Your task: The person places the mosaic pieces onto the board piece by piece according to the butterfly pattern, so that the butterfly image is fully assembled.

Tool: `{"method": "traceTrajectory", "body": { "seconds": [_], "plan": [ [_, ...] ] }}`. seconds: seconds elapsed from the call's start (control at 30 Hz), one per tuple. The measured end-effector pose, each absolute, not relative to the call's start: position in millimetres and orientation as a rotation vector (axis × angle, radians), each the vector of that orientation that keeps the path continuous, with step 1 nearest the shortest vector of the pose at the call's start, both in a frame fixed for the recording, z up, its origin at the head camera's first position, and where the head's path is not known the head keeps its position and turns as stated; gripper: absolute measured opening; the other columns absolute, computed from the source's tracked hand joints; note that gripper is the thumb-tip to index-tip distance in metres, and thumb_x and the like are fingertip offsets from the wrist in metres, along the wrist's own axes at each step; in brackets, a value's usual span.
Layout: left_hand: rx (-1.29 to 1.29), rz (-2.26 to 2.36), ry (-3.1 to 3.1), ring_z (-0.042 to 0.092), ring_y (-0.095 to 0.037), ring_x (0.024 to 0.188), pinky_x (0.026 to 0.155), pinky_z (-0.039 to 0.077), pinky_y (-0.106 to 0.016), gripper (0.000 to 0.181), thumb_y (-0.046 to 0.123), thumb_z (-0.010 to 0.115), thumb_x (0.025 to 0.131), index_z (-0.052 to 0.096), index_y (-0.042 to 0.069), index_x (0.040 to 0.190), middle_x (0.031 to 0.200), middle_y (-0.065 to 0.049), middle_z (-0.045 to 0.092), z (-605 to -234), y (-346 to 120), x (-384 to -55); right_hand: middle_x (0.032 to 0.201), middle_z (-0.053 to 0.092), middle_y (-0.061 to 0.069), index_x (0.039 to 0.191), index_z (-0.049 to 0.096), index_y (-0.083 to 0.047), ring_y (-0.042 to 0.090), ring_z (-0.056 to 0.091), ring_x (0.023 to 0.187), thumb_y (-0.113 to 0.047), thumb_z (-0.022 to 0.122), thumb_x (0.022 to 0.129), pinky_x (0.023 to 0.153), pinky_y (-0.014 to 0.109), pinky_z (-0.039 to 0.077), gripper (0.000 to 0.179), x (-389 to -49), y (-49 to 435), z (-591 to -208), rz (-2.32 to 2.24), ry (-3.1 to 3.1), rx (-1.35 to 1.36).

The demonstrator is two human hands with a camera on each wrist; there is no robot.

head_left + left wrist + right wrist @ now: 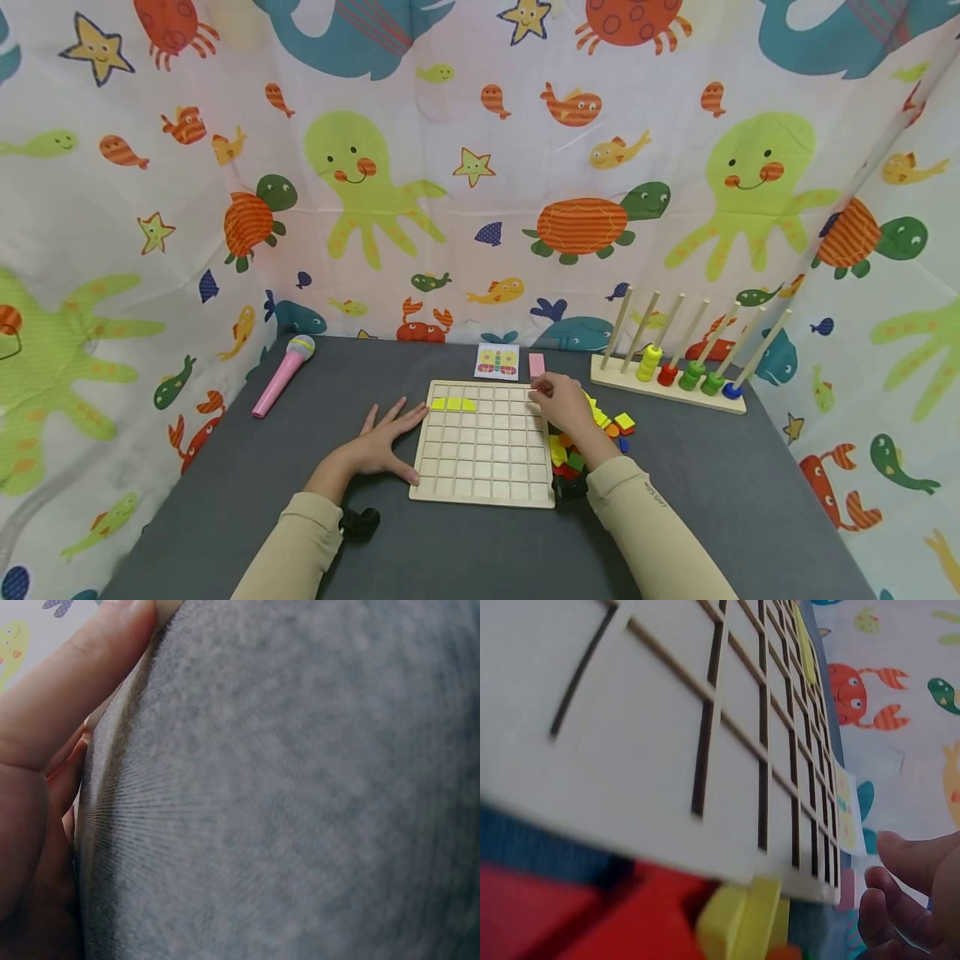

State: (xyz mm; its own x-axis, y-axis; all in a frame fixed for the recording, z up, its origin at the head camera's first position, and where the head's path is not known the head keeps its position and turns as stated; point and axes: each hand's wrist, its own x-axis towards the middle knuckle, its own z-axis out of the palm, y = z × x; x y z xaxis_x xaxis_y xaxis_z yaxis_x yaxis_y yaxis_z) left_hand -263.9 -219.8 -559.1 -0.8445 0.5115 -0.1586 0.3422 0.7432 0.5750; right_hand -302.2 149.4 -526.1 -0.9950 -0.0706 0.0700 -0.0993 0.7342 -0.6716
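Note:
A wooden grid board lies on the dark table, with several yellow pieces in a row near its upper left. At the board's left edge, my left hand has its fingers spread and touches the edge with the thumb and a fingertip. My right hand is over the board's upper right corner, fingers loosely bent. The right wrist view shows its thumb apart from the bent fingers, and no piece is visible between them. Under that forearm lies a pile of coloured pieces, partly hidden.
Behind the board are a butterfly pattern card and a pink block. A peg stand with coloured rings stands at the back right. A pink toy microphone lies at the left. A printed curtain hangs behind the table.

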Motion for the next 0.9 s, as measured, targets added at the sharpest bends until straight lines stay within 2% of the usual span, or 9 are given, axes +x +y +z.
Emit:
{"method": "traceTrajectory", "body": {
  "seconds": [0.37, 0.53, 0.67, 0.9],
  "plan": [
    [0.653, 0.771, 2.635, -0.004, -0.034, 0.158, 0.116, -0.019, -0.065, 0.127, 0.070, 0.084, 0.063, 0.021, 0.024, 0.163, 0.170, -0.001, 0.017, -562, -220, -265, 0.111, 0.071, 0.011, 0.112, 0.073, -0.011, 0.027, 0.063, 0.093, -0.024, 0.070, 0.097, 0.083, 0.047, 0.055, 0.020, -306, 185, -537, 0.994, -2.962, -0.034],
    [0.642, 0.769, 2.624, -0.006, -0.033, 0.158, 0.117, -0.019, -0.064, 0.127, 0.070, 0.083, 0.063, 0.020, 0.025, 0.163, 0.170, 0.001, 0.015, -562, -220, -265, 0.108, 0.071, 0.013, 0.111, 0.073, -0.009, 0.027, 0.061, 0.086, -0.024, 0.071, 0.096, 0.077, 0.044, 0.054, 0.021, -304, 196, -538, 0.935, -2.990, -0.089],
    [0.658, 0.802, 2.629, -0.003, -0.035, 0.157, 0.116, -0.019, -0.065, 0.126, 0.067, 0.086, 0.062, 0.022, 0.023, 0.163, 0.170, -0.002, 0.019, -560, -220, -264, 0.106, 0.071, 0.012, 0.110, 0.073, -0.009, 0.026, 0.062, 0.083, -0.024, 0.071, 0.096, 0.074, 0.044, 0.053, 0.021, -305, 203, -539, 0.889, -2.996, -0.102],
    [0.630, 0.763, 2.633, -0.008, -0.026, 0.158, 0.118, -0.021, -0.061, 0.128, 0.075, 0.081, 0.060, 0.017, 0.033, 0.163, 0.170, 0.009, 0.013, -569, -223, -268, 0.103, 0.072, 0.011, 0.108, 0.074, -0.008, 0.027, 0.063, 0.085, -0.027, 0.073, 0.094, 0.075, 0.047, 0.052, 0.023, -305, 208, -541, 0.853, -3.027, -0.140]
  ]
}}
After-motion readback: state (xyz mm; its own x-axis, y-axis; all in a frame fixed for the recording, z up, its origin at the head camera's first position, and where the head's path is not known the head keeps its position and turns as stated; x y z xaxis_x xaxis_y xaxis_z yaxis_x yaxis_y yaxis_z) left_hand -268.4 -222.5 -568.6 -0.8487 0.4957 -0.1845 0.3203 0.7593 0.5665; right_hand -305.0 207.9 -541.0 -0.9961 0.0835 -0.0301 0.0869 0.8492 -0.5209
